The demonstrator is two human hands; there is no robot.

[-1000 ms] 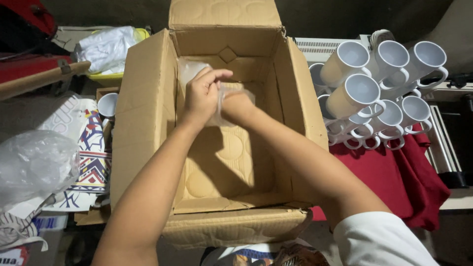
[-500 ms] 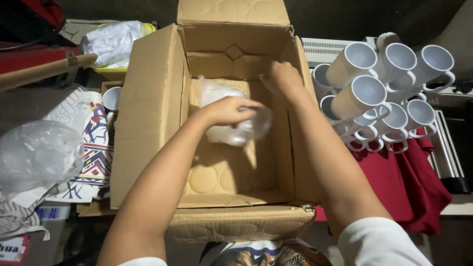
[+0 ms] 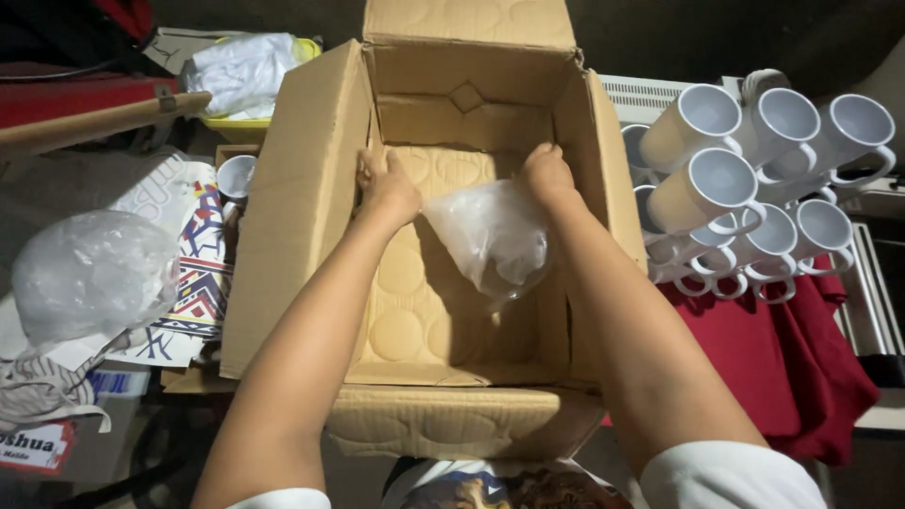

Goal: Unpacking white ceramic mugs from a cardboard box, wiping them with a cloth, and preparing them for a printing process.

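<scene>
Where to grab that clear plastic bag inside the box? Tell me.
Grip the clear plastic bag at its wide upper end, coming from above through the open top of the cardboard box. It lies loose and crumpled on the box floor between both hands, narrowing to a thin lower tip.

head cam | looks steeply down | close above cardboard box (image 3: 311, 217) | single view

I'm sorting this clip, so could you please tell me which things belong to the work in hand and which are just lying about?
In hand:
- cardboard box
- clear plastic bag
- left hand, right hand

Lying about:
- white mugs
- red cloth
- crumpled plastic
- patterned paper
</scene>
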